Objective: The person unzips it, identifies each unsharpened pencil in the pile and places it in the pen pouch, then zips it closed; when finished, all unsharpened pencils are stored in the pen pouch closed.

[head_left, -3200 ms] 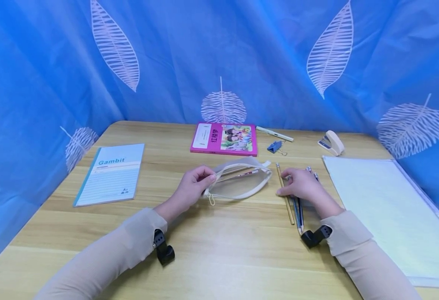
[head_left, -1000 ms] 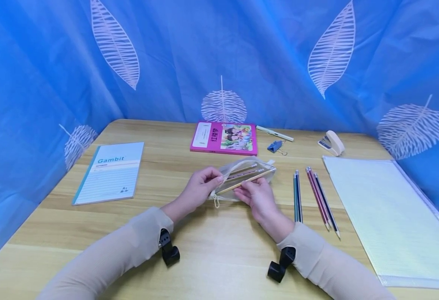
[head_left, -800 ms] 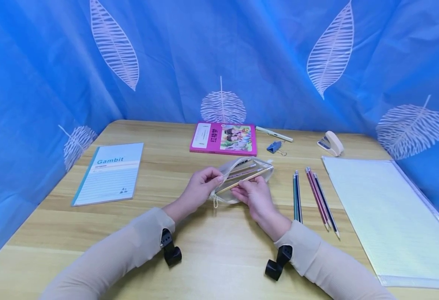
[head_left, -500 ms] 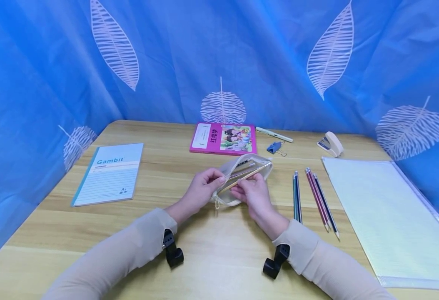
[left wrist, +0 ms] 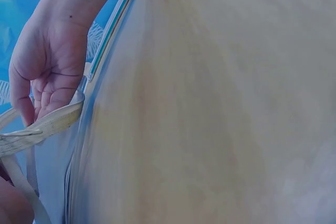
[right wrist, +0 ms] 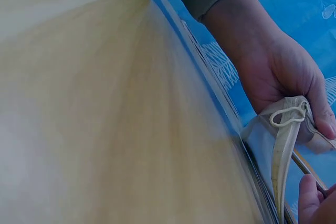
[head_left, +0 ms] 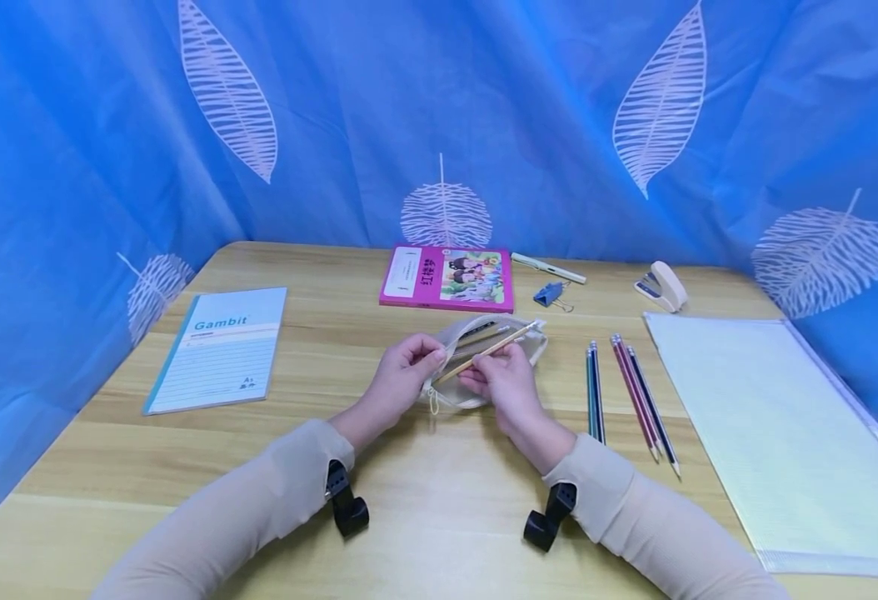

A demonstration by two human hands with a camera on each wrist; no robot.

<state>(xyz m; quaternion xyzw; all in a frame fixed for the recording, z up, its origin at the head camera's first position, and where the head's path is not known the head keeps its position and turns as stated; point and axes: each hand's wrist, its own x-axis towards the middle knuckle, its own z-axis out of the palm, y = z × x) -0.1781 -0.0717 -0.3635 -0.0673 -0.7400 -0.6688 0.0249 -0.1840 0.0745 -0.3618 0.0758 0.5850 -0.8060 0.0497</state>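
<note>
A beige mesh pencil case (head_left: 493,332) lies mid-table with its zip open and a few pencils inside. My left hand (head_left: 433,355) pinches the case's left end by the zip; the right wrist view shows that hand (right wrist: 278,72) gripping the fabric just above the zip cord (right wrist: 287,115). My right hand (head_left: 478,377) pinches a wooden pencil (head_left: 501,344) that slants through the case's mouth, its far end sticking out at the upper right. In the left wrist view the right hand (left wrist: 47,69) curls at the case's rim (left wrist: 44,125).
Several coloured pencils (head_left: 630,392) lie in a row right of the case. Behind are a pink book (head_left: 450,279), a white pen (head_left: 548,268), a blue binder clip (head_left: 551,293) and a stapler (head_left: 662,286). A Gambit notebook (head_left: 221,346) lies left, a clear folder (head_left: 776,417) right. Blue curtain surrounds the table.
My right hand took a wooden pencil from the pile on the right and brought it to the case. Over the last second it slid the pencil leftward into the opening.
</note>
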